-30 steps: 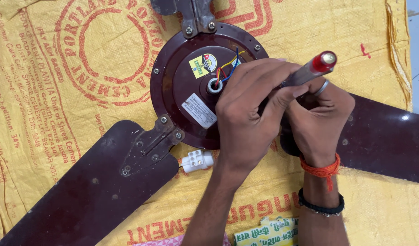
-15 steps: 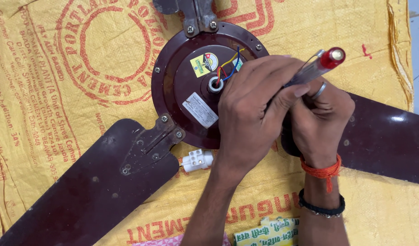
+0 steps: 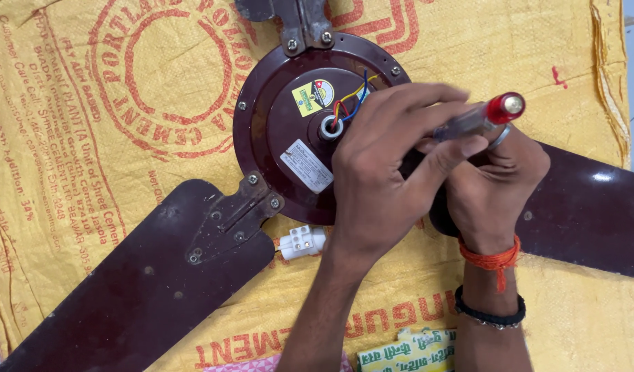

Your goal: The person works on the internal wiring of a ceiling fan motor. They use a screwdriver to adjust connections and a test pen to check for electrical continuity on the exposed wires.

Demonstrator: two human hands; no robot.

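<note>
The left hand [image 3: 382, 179] closes its fingers around a screwdriver [image 3: 479, 118] with a clear shaft and red cap, while the right hand [image 3: 496, 182] is curled shut just beside it over the blade mount, though I cannot tell what it grips; both rest on the right edge of the maroon fan motor [image 3: 296, 131], which lies on a yellow sack [image 3: 89, 138]. To do this well, keep the tip square and the motor steadied. On the motor sit 2 labels, a yellow-green sticker [image 3: 313, 95] and a white rectangle [image 3: 306, 165]; a white connector block [image 3: 301, 242] lies just beside the lower-left blade [image 3: 138, 289], and a yellow-green packet [image 3: 406, 351] lies at the bottom edge.
</note>
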